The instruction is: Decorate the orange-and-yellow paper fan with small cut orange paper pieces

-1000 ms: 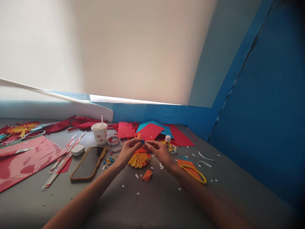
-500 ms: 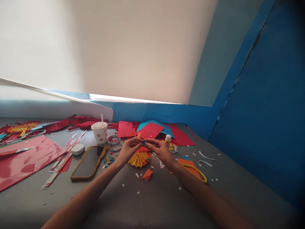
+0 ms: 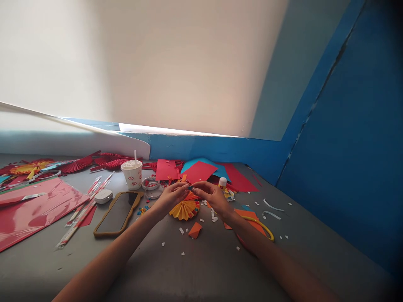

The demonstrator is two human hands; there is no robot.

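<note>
Both forearms reach in over a grey tabletop, and the left hand and right hand come together, pinching one tiny blue paper scrap between their fingertips; it is too small for its shape or long axis to be made out. Nearest, just below the hands, lies one orange paper piece among small white paper bits. Directly under the hands sits one pleated yellow-and-orange paper fan, its folds radiating downward from behind the fingers. Right of the right hand are one yellow loop and one glue stick. Left of the left hand are two clear rings, one brown-framed mirror and one paper cup with one straw. Beyond the hands lie red paper sheets and one blue sheet.
</note>
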